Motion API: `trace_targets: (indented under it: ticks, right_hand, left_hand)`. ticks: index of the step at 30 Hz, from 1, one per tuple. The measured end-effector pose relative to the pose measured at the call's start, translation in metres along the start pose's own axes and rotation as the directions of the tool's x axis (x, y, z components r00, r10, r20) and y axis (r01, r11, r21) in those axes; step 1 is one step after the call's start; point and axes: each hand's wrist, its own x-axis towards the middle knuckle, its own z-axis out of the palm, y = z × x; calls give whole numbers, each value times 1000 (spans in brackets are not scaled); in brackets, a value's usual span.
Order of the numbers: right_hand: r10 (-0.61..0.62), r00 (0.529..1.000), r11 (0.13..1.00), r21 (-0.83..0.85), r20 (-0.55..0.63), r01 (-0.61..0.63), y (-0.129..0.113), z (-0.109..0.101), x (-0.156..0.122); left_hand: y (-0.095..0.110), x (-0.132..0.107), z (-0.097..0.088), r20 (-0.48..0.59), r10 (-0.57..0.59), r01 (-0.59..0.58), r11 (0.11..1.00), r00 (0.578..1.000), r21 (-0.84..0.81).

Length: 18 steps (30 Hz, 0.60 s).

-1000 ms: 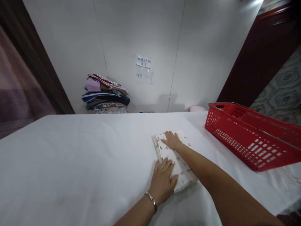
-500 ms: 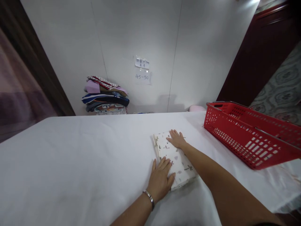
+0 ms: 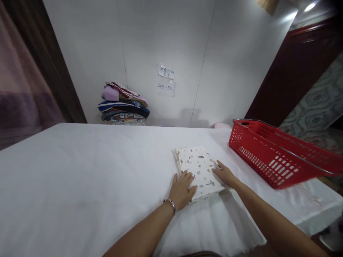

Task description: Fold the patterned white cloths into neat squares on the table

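A folded white cloth with small printed figures lies flat on the white-covered table, near its right front. My left hand, with a bracelet at the wrist, rests with spread fingers on the cloth's left front edge. At the cloth's right edge is my right hand, its fingers stretched out and touching the side. Neither hand grips the cloth.
To the right stands a red plastic basket with metal handles. Behind the table's far edge, a stack of folded fabrics sits against the wall. Two paper signs hang on the wall. A curtain hangs at the left.
My right hand has slid from the cloth's top far part to its right edge. The left hand stays at the left front edge. The view has shifted slightly.
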Motion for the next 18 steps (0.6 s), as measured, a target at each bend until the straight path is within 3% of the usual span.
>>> trace_targets:
  ticks: [2,6,11,14,16,18]
  right_hand:
    - [96,995,991,86,31,-99,10,-10,-18]
    - [226,946,915,283,232,-288,17,-25,-41]
    - [202,933,837,443,298,-322,19,-28,-54]
    - [165,942,821,489,292,-295,22,-26,-58]
    - [151,951,826,493,271,-272,25,-25,-60]
    - [149,959,831,494,242,-254,27,-25,-62]
  left_hand:
    - [1,-1,0,-10,-3,3,1000,1000,-7]
    - [0,-2,-1,-19,-1,0,999,1000,-43]
    - [-12,28,-13,-167,-53,44,997,985,-60]
    - [-27,65,-27,-191,-225,218,974,955,-56]
    - [-38,90,-37,-184,-390,383,921,902,-75]
    - [-50,112,-44,-159,-484,477,875,860,-83]
